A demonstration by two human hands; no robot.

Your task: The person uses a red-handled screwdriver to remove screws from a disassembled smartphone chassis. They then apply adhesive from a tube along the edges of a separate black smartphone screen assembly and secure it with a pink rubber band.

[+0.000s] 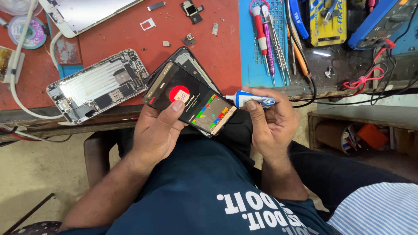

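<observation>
Left hand (154, 130) gripping lit phone (191, 99), right hand (272, 119) holding glue tube (250, 99)

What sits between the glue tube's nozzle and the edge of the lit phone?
Nothing visible. The right hand holds the white and blue glue tube with its nozzle pointing at the right edge of the lit phone, which the left hand holds. No finger crosses that edge.

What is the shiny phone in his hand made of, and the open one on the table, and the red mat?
The held phone looks glass-fronted: glossy, lit screen with reflections. The opened phone on the bench seems bare metal, a silvery brushed shell with dark parts inside. The red mat looks like matte rubber or silicone, scuffed and dull. The tube in the right hand appears plastic.
</observation>
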